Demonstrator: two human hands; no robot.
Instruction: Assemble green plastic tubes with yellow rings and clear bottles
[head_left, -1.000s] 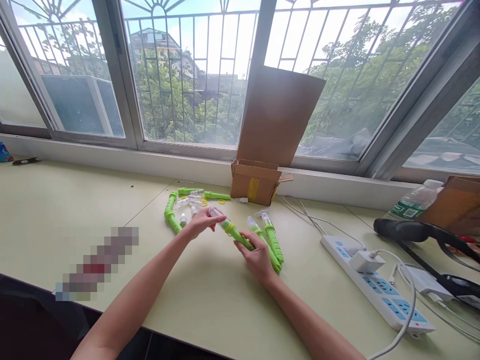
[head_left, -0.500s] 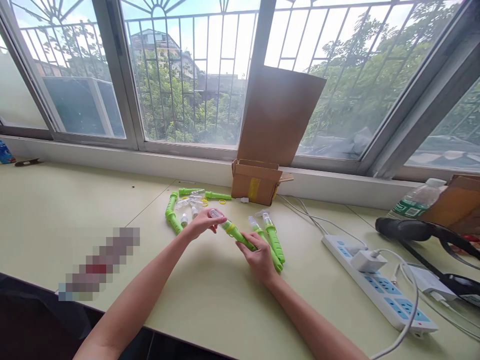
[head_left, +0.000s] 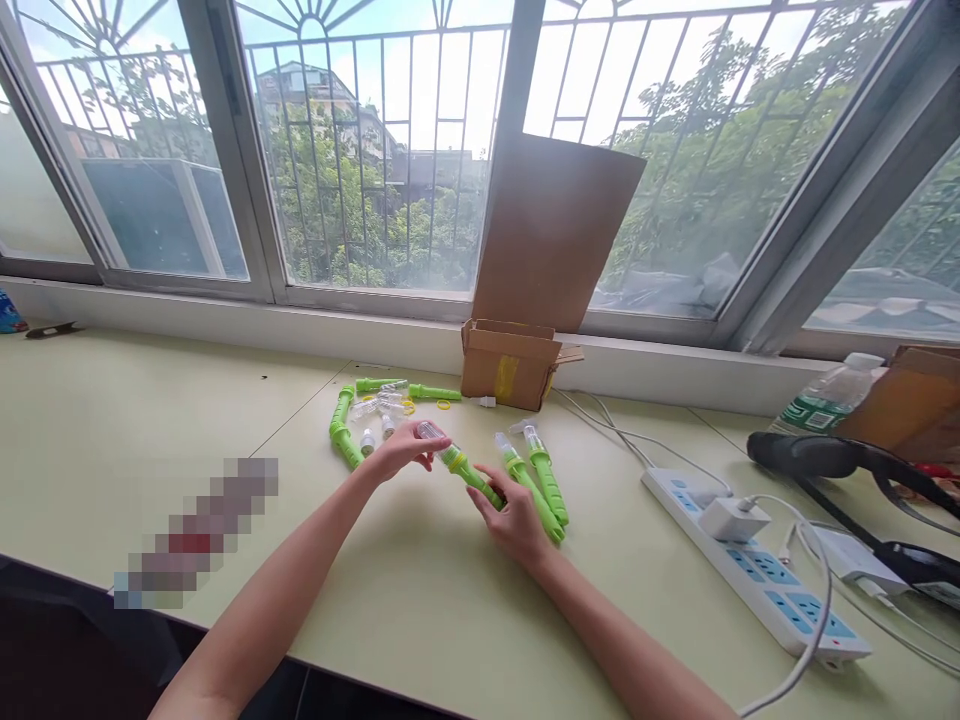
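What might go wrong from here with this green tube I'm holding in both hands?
The left hand pinches only the clear cap while the right hand grips the green tube; the cap may slip off and roll away.
The right hand lies close beside two other tubes on the table and might knock them.
Loose yellow rings behind the left hand could be scattered.

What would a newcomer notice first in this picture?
In the middle, the left hand pinches the clear tip of a green plastic stick while the right hand grips its handle. More green sticks lie beside them, a small cardboard box stands behind, and a white power strip lies at the right.
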